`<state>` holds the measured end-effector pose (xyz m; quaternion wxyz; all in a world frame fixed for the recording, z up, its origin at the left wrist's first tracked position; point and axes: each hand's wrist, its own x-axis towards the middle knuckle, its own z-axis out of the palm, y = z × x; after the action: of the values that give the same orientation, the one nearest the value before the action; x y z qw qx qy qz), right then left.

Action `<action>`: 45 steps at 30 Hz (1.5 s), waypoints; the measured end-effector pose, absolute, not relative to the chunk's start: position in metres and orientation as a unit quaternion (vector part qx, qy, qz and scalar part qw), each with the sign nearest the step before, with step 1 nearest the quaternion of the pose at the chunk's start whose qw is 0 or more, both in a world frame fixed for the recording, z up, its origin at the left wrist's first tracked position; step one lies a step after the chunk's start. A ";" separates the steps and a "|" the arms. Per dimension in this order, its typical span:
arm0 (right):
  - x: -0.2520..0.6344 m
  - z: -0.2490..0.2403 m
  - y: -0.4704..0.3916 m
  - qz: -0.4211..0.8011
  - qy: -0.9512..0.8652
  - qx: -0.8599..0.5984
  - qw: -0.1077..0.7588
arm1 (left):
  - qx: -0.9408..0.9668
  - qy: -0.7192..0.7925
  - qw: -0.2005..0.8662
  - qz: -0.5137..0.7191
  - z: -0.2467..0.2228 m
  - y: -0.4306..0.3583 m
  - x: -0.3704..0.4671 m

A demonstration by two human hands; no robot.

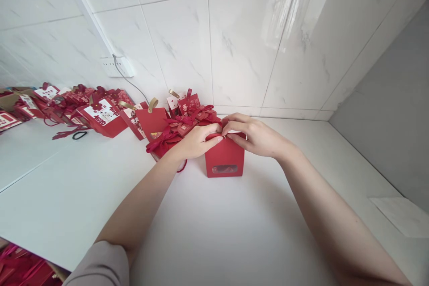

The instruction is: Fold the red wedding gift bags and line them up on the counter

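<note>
A red gift box (pixel 224 157) with a small clear window low on its front stands upright on the white table. My left hand (pixel 200 139) has its thumb on the front of the box's top edge, fingers behind it. From the right, my right hand (pixel 250 133) pinches the same top edge, its fingertips meeting those of the left near the middle. Just left of the box, red boxes with ribbon bows (pixel 184 126) are piled against the wall, partly hidden by my left hand.
More red boxes (pixel 103 116) line the wall at the left, with a black loop (pixel 79 135) before them. A socket (pixel 117 67) with a cable is on the tiled wall. White paper (pixel 400 215) lies at the right. Red items (pixel 25 266) fill a container at the lower left.
</note>
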<state>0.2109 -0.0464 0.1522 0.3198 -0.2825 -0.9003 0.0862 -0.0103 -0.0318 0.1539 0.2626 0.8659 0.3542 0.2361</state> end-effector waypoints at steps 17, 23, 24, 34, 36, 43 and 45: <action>0.209 0.152 -0.049 0.124 -0.875 -0.322 0.338 | 0.858 0.379 0.224 0.264 0.149 -0.035 -0.003; 0.206 0.149 -0.048 0.179 -0.835 -0.362 0.374 | 0.828 0.436 0.182 0.303 0.138 -0.035 0.005; 0.205 0.149 -0.048 0.199 -0.824 -0.365 0.384 | 0.826 0.440 0.179 0.303 0.137 -0.034 0.005; 0.192 0.136 -0.039 0.323 -0.756 -0.363 0.438 | 0.827 0.431 0.249 0.262 0.142 -0.032 0.000; 0.192 0.136 -0.039 0.319 -0.760 -0.357 0.440 | 0.827 0.425 0.261 0.259 0.143 -0.031 -0.001; 0.196 0.140 -0.041 0.279 -0.790 -0.348 0.421 | 0.838 0.408 0.264 0.246 0.139 -0.027 -0.004; 0.195 0.140 -0.041 0.267 -0.793 -0.347 0.423 | 0.840 0.404 0.266 0.246 0.138 -0.026 -0.005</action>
<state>0.1952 -0.0411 0.1403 0.4229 -0.3468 -0.7933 0.2674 -0.0048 -0.0259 0.1378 0.2661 0.8402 0.4037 0.2456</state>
